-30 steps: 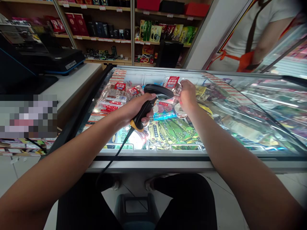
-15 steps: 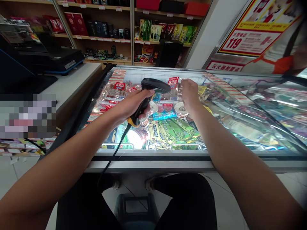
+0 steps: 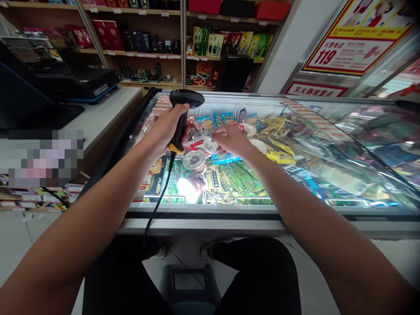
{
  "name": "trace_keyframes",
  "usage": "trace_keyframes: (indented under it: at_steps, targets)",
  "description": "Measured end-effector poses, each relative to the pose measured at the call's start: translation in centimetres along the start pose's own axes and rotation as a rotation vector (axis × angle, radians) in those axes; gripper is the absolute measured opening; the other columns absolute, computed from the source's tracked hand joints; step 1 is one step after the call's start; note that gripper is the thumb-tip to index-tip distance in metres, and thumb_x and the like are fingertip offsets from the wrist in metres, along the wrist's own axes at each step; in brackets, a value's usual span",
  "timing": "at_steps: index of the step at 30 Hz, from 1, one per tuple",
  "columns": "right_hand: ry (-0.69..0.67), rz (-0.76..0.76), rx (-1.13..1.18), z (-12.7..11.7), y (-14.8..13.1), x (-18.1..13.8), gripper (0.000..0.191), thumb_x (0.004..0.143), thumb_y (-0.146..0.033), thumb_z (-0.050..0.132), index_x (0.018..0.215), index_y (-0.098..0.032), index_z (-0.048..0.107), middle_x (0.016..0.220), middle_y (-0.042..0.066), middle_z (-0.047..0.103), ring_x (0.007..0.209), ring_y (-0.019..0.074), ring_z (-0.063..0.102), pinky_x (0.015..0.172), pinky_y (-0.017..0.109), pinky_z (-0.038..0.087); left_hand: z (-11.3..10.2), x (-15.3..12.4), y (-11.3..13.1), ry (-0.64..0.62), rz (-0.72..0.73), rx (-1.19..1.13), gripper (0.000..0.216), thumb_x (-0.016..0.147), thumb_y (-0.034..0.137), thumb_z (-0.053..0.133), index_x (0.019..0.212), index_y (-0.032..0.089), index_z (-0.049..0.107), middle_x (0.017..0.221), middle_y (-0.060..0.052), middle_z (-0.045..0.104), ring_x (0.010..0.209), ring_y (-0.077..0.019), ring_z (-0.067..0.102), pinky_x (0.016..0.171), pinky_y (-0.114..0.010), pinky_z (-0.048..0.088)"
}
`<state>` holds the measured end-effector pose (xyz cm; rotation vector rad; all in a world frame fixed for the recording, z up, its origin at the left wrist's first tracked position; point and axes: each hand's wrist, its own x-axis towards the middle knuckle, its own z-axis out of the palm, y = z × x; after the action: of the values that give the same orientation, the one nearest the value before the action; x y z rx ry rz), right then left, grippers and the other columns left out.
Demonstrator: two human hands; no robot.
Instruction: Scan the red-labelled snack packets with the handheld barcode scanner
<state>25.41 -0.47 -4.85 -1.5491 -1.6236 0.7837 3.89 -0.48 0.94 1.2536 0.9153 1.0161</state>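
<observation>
My left hand is wrapped around the handle of a black and yellow barcode scanner, its head upward and its cable hanging down over the freezer's front edge. Beneath and beside that hand, a clear package with a red label lies on other goods. My right hand hovers over the goods just right of the package, fingers bent and apart, with nothing visible between them. Lidded cups lie below the scanner. Green ice-pop wrappers and blue packets are around them.
The chest freezer has a glass lid over its right part. At left stands a counter with a black scale. Stocked shelves line the back. A stool is between my legs.
My right hand has moved left and let go of the clear package, which now lies near the scanner. My left hand and the scanner have shifted left and slightly up.
</observation>
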Motion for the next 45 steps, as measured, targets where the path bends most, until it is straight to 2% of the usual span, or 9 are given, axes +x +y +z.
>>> trace_keyframes:
  at_steps: [6, 13, 16, 19, 23, 27, 32, 36, 45]
  targets:
    - [-0.021, 0.23, 0.231, 1.5, -1.7, -0.1, 0.009, 0.09, -0.024, 0.074, 0.084, -0.017, 0.073, 0.082, 0.009, 0.069, 0.057, 0.0134, 0.059, 0.047, 0.026, 0.045, 0.2, -0.1, 0.0, -0.029, -0.008, -0.019, 0.026, 0.085, 0.043, 0.059, 0.095, 0.023, 0.048, 0.055, 0.004, 0.053, 0.039, -0.0101, 0.045, 0.042, -0.025, 0.031]
    - [-0.237, 0.374, 0.653, 1.3, -1.7, -0.1, 0.009, 0.092, -0.018, 0.074, 0.084, -0.014, 0.07, 0.07, 0.001, 0.057, 0.053, 0.0067, 0.049, 0.044, 0.02, 0.041, 0.6, -0.5, 0.0, -0.073, -0.039, -0.018, 0.029, 0.091, 0.049, 0.049, 0.085, 0.02, 0.05, 0.055, 0.0, 0.055, 0.04, -0.0095, 0.049, 0.042, -0.023, 0.034]
    - [-0.272, 0.386, 0.658, 1.8, -1.6, 0.0, 0.02, 0.091, -0.033, 0.077, 0.084, -0.017, 0.067, 0.073, 0.002, 0.059, 0.055, 0.0071, 0.05, 0.045, 0.02, 0.043, 1.0, -0.7, -0.1, -0.092, -0.058, -0.044, 0.032, 0.093, 0.051, 0.046, 0.086, 0.019, 0.05, 0.055, 0.0, 0.054, 0.04, -0.0089, 0.05, 0.043, -0.022, 0.036]
    - [-0.276, 0.333, 0.496, 2.7, -2.0, 0.0, 0.027, 0.094, -0.033, 0.072, 0.073, -0.019, 0.061, 0.063, 0.001, 0.056, 0.047, 0.0068, 0.04, 0.038, 0.02, 0.033, 1.3, -0.8, 0.0, -0.121, -0.054, -0.064, 0.031, 0.094, 0.049, 0.044, 0.087, 0.02, 0.051, 0.054, 0.001, 0.054, 0.039, -0.009, 0.05, 0.042, -0.021, 0.036]
    - [-0.194, 0.213, 0.311, 3.3, -2.2, 0.0, 0.033, 0.094, -0.026, 0.064, 0.062, -0.019, 0.055, 0.051, 0.001, 0.05, 0.04, 0.0076, 0.038, 0.036, 0.022, 0.026, 1.3, -0.8, 0.0, -0.105, -0.057, -0.091, 0.028, 0.091, 0.049, 0.051, 0.09, 0.021, 0.054, 0.052, 0.0, 0.055, 0.039, -0.0105, 0.049, 0.04, -0.022, 0.037]
    - [0.043, 0.093, 0.349, 2.3, -0.9, 0.4, 0.024, 0.092, -0.026, 0.06, 0.069, -0.02, 0.058, 0.057, 0.0, 0.056, 0.045, 0.0099, 0.052, 0.041, 0.02, 0.04, 1.1, -0.7, -0.4, -0.101, -0.093, -0.062, 0.032, 0.089, 0.051, 0.05, 0.086, 0.02, 0.056, 0.053, -0.002, 0.057, 0.039, -0.0114, 0.05, 0.04, -0.023, 0.039]
    - [0.281, -0.013, 0.386, 0.0, 0.7, 1.0, 0.019, 0.092, -0.024, 0.057, 0.074, -0.022, 0.059, 0.055, -0.003, 0.055, 0.053, 0.0125, 0.063, 0.054, 0.023, 0.054, 1.4, -1.1, -0.9, -0.198, -0.13, 0.0, 0.037, 0.089, 0.054, 0.049, 0.076, 0.02, 0.055, 0.052, -0.003, 0.058, 0.037, -0.013, 0.051, 0.037, -0.024, 0.038]
    - [0.331, -0.026, 0.391, -0.8, 1.1, 1.1, 0.019, 0.093, -0.025, 0.057, 0.074, -0.023, 0.056, 0.056, -0.003, 0.056, 0.055, 0.0128, 0.066, 0.06, 0.025, 0.058, 2.1, -2.1, -0.6, -0.254, -0.143, 0.037, 0.038, 0.088, 0.054, 0.051, 0.069, 0.021, 0.051, 0.05, -0.004, 0.058, 0.036, -0.0132, 0.051, 0.036, -0.024, 0.037]
    - [0.369, -0.017, 0.358, -0.8, 1.4, 1.4, 0.017, 0.089, -0.024, 0.055, 0.072, -0.024, 0.051, 0.055, -0.002, 0.053, 0.059, 0.0161, 0.067, 0.06, 0.028, 0.059, 2.4, -2.4, -0.5, -0.199, -0.194, 0.034, 0.034, 0.085, 0.053, 0.058, 0.075, 0.022, 0.051, 0.049, -0.001, 0.057, 0.035, -0.0138, 0.052, 0.035, -0.024, 0.036]
